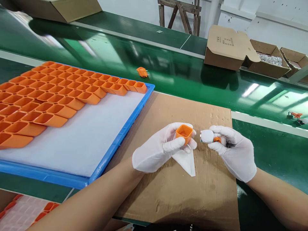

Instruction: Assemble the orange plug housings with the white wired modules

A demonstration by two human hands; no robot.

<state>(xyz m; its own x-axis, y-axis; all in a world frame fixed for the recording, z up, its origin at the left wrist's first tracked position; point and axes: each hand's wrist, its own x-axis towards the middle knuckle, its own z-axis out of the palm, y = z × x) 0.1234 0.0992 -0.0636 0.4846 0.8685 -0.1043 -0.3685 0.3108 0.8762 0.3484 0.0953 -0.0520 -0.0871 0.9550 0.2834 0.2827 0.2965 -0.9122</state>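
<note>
Both hands wear white gloves and hover above a brown cardboard sheet (178, 195). My left hand (161, 146) grips a small orange plastic housing (184, 132), its open end facing up toward me. To its right, my right hand (232, 147) pinches a small part with a white rounded cap (207, 136) and an orange piece (217, 139) beside it; the fingers hide the rest. A thin edge, perhaps a circuit board, shows at the cap's left side. The two parts are apart. Under my left hand lies a folded white cloth or paper (186, 162).
At left, a blue-rimmed tray (115, 146) holds rows of orange housings (51, 88). An orange plug-like piece (142, 72) lies on the green conveyor (178, 75), with small orange and black parts (297, 117) farther right. Cardboard boxes (226, 48) stand at the back.
</note>
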